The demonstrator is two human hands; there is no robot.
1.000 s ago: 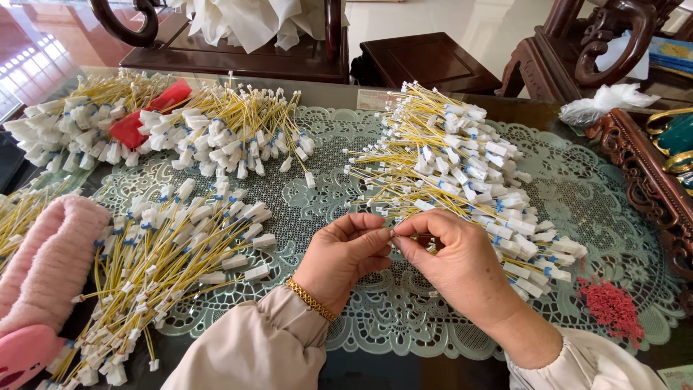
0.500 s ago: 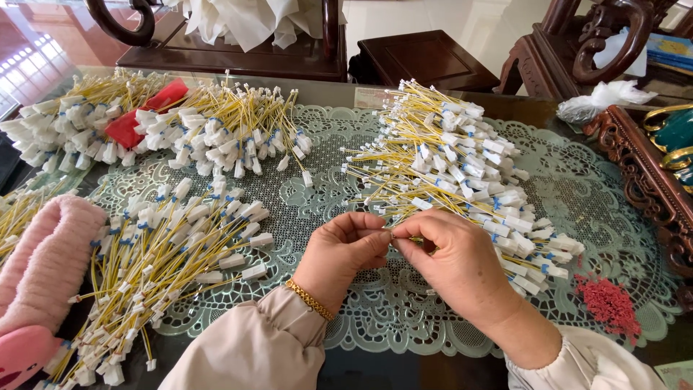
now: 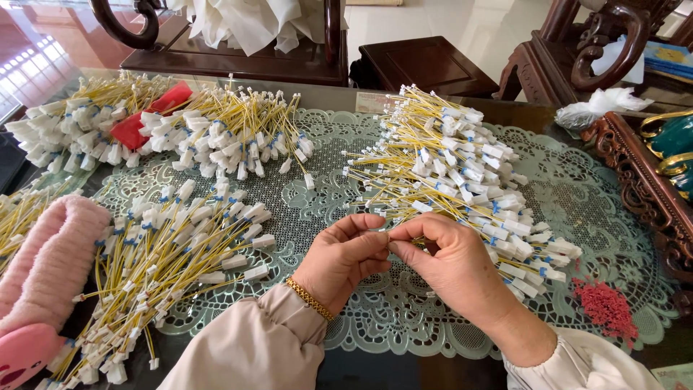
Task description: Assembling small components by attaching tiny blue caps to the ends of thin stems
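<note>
Near the middle of the tabletop, over a pale green lace doily (image 3: 577,217), the left hand (image 3: 343,260) and the right hand (image 3: 451,271) meet with their fingertips pinched together. What they pinch is too small and too hidden to name; it sits between the thumbs and forefingers, just above the doily. A gold chain bracelet (image 3: 310,300) circles the left wrist, and both arms wear cream sleeves. Just beyond the right hand lies a long heap of thin yellow wires with white plastic connectors (image 3: 462,173), running from far centre to near right. A similar fan of yellow wires (image 3: 170,263) lies left of the left hand, and another bundle (image 3: 216,133) lies at the far left, beside a flat red piece (image 3: 148,115). A fluffy pink band (image 3: 47,263) rests at the near left edge. Small red bits (image 3: 606,307) lie in a pile at the near right.
</note>
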